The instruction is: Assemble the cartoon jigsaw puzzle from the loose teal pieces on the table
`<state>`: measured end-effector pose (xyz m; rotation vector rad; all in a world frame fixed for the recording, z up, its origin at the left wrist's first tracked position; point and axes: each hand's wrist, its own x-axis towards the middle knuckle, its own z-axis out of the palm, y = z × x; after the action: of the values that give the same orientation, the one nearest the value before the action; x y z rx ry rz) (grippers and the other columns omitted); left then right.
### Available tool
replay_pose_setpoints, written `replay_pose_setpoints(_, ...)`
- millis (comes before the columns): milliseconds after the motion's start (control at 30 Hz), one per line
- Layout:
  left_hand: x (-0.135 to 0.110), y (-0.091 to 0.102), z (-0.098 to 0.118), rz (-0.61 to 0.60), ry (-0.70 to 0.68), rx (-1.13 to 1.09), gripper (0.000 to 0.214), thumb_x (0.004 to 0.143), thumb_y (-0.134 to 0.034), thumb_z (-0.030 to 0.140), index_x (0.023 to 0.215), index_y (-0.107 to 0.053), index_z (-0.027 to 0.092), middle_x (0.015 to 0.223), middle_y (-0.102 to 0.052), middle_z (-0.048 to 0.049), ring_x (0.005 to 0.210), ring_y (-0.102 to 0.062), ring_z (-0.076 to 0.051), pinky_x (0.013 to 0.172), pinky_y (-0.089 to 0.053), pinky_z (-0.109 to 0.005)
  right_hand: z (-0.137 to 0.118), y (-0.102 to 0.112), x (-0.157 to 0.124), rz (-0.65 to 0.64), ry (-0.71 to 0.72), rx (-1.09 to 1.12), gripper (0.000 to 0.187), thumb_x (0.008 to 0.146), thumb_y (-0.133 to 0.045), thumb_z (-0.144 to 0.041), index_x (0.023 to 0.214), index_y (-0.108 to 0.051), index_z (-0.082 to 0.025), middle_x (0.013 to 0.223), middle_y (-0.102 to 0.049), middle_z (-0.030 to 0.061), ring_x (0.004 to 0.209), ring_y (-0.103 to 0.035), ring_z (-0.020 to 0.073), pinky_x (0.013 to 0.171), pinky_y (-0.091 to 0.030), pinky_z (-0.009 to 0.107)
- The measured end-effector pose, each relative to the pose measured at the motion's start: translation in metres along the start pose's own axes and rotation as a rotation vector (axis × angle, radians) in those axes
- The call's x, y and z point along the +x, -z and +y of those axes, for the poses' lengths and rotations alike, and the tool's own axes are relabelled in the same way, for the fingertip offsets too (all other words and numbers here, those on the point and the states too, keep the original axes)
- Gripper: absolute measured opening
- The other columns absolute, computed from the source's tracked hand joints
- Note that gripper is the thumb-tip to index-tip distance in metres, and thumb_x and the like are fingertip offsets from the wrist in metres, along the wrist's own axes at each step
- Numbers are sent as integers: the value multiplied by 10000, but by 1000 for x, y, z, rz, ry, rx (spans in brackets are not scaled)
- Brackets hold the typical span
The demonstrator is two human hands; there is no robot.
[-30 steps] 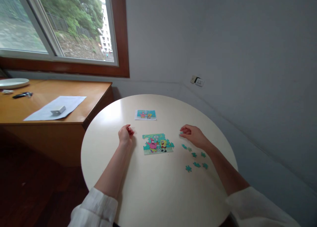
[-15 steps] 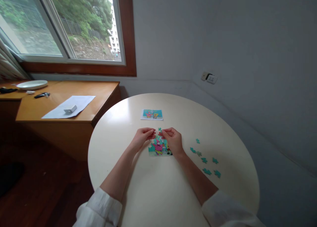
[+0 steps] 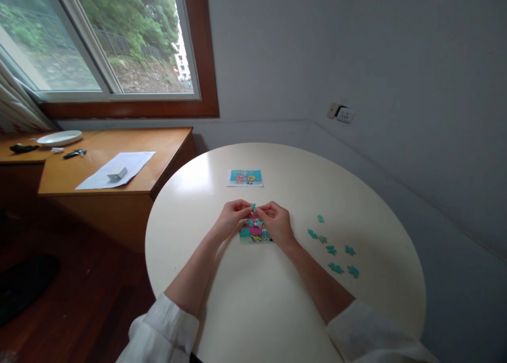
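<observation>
A partly assembled cartoon jigsaw (image 3: 255, 232) lies in the middle of the round white table (image 3: 277, 299). My left hand (image 3: 232, 219) and my right hand (image 3: 277, 223) meet over its far edge, fingers curled. Between their fingertips sits a small teal puzzle piece (image 3: 252, 207), pinched from both sides. Both hands cover much of the jigsaw's top. Several loose teal pieces (image 3: 335, 249) lie scattered to the right of my right forearm. A small reference picture (image 3: 245, 177) of the same cartoon lies further back on the table.
A wooden desk (image 3: 99, 180) stands to the left under the window, with a sheet of paper (image 3: 116, 168), a small grey block, a white plate (image 3: 59, 138) and small dark items. A wall socket (image 3: 343, 113) sits on the grey wall at right.
My right hand came in from the loose pieces at right and my left hand moved right; both now meet over the jigsaw's top edge with a teal piece between them.
</observation>
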<state>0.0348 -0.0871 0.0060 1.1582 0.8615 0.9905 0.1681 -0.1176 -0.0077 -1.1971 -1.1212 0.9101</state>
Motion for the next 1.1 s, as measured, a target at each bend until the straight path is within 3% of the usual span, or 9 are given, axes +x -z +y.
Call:
replay_pose_setpoints(200,1,4,5,54,32,-14,186,563,-703,265,603,-586,125,512,-551,11,496,-501,-81,517,-398,-210,1,-2,-2,-45,25,4,312,635,-650,-489,678,-575,-190,629,-658,29,622,-644,191,611,-520,306)
replay_pose_setpoints(433,-2,15,12,39,206,251,138,596,-630,207,496,-577,127,350,-466,17,316,-340,-45,354,-195,-190,10,3,3,2,80,-104,255,679,-599,-446,682,-559,-195,614,-616,15,580,-599,162,560,-487,273)
replay_pose_setpoints(733,-1,17,7,22,260,346,206,586,-657,186,418,-549,136,390,-524,-20,297,-340,-50,329,-197,-200,15,4,4,5,102,-190,185,701,-559,-381,682,-557,-198,611,-597,11,569,-558,145,536,-462,253)
replay_pose_setpoints(1100,-3,12,10,90,253,453,228,562,-666,191,402,-509,146,309,-375,48,335,-286,-48,366,-163,-208,11,2,2,-3,113,-210,166,700,-551,-356,678,-564,-192,610,-598,10,563,-557,145,545,-457,258)
